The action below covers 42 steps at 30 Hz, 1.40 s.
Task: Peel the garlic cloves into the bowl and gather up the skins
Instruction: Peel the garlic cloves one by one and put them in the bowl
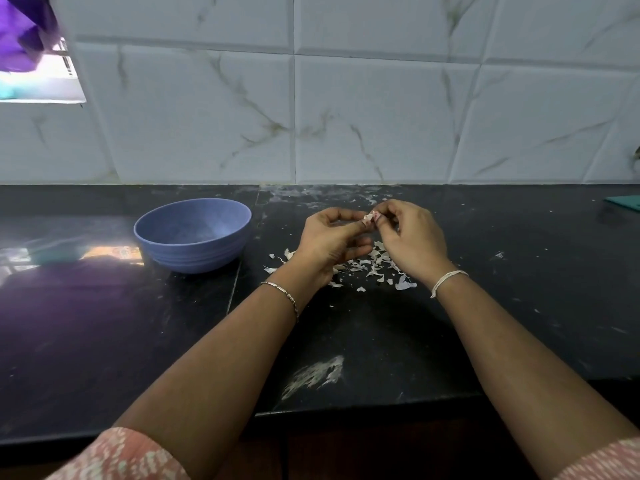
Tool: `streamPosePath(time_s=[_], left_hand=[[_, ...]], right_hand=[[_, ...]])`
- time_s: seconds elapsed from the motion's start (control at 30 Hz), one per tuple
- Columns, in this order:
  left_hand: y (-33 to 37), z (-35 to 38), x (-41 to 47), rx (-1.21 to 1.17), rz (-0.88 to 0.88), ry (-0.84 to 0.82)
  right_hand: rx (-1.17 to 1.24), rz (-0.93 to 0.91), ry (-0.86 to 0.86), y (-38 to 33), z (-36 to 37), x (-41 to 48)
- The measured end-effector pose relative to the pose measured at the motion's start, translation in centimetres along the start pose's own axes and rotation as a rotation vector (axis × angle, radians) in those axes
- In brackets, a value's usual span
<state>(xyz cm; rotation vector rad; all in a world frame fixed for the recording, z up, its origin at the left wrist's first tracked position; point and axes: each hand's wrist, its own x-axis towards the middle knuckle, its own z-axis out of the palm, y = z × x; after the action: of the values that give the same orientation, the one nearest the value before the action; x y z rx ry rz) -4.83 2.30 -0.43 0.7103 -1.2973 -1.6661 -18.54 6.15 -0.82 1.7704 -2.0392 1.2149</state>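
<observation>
Head view shows our two hands meeting in the middle of the frame, above a dark stone bench (104,323). Our left hand (329,244) and our right hand (412,237) both have curled fingers, and their fingertips pinch one small garlic clove (370,218) between them. Under the hands, loose pale skins (375,265) lie scattered on the bench. A blue bowl (194,254) stands left of centre, near the left hand but apart from it. The bench is glossy, with white specks and a pale smear (315,374) lower in the frame. Behind it rises a wall (346,98) of white marbled tiles. In the upper left we see a bright window (41,84) and a purple cloth (20,29).
</observation>
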Motion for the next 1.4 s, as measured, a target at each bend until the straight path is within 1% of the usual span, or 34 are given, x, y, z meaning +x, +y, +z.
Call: streamPosePath(time_s=[0.07, 0.3, 0.4, 0.5, 0.53, 0.57, 0.67, 0.7, 0.77, 0.87, 0.9, 0.97, 1.07, 1.1, 1.17, 1.23, 1.3, 1.33, 1.4], left_hand=[[0.0, -0.1, 0.1, -0.021, -0.017, 0.0], [0.3, -0.5, 0.2, -0.071, -0.072, -0.032], [0.3, -0.5, 0.3, -0.082, -0.089, -0.037], [0.3, -0.5, 0.4, -0.081, -0.101, -0.037], [0.3, -0.5, 0.4, -0.076, -0.1, -0.033], [0.2, -0.5, 0.4, -0.066, -0.096, -0.023], [-0.1, -0.4, 0.4, -0.029, -0.078, 0.027], [-0.1, -0.4, 0.5, -0.018, -0.072, 0.042], [-0.1, -0.5, 0.6, 0.002, -0.065, 0.057], [0.1, -0.7, 0.7, 0.019, -0.077, 0.046], [0.2, -0.8, 0.7, 0.019, -0.086, 0.038], [0.4, -0.9, 0.7, -0.002, -0.108, 0.016], [0.6, -1.1, 0.7, -0.037, -0.119, -0.026], [0.7, -1.1, 0.7, -0.043, -0.117, -0.042], [0.7, -1.2, 0.7, -0.056, -0.111, -0.071], [0.7, -1.3, 0.7, -0.075, -0.104, -0.094], [0.8, -1.4, 0.7, -0.09, -0.1, -0.106], [0.8, -1.3, 0.7, -0.096, -0.099, -0.107], [0.8, -1.2, 0.6, -0.111, -0.097, -0.101]], right_hand=[[0.046, 0.048, -0.006, -0.1, 0.1, 0.1], [0.39, 0.191, -0.056, 0.3, 0.7, 0.3], [0.469, 0.213, -0.076, 0.4, 0.8, 0.2], [0.498, 0.225, -0.09, 0.4, 0.8, 0.2], [0.476, 0.216, -0.091, 0.3, 0.7, 0.2], [0.401, 0.185, -0.091, 0.3, 0.6, 0.1], [-0.066, -0.031, -0.011, -0.2, 0.1, -0.4], [-0.171, -0.116, 0.036, -0.4, -0.1, -0.5], [-0.283, -0.244, 0.087, -0.6, -0.2, -0.5], [-0.369, -0.324, 0.103, -0.5, -0.2, -0.5], [-0.352, -0.318, 0.105, -0.5, -0.2, -0.6], [-0.227, -0.209, 0.097, -0.6, -0.2, -0.7], [0.133, 0.055, -0.003, -0.4, 0.2, -0.3], [0.275, 0.112, -0.027, -0.2, 0.3, -0.2], [0.501, 0.182, -0.044, -0.2, 0.3, -0.1], [0.67, 0.239, -0.068, -0.4, 0.1, -0.2], [0.706, 0.254, -0.079, -0.4, -0.1, -0.3], [0.655, 0.238, -0.074, -0.3, -0.1, -0.3], [0.397, 0.167, -0.075, 0.6, 0.0, 0.1]])
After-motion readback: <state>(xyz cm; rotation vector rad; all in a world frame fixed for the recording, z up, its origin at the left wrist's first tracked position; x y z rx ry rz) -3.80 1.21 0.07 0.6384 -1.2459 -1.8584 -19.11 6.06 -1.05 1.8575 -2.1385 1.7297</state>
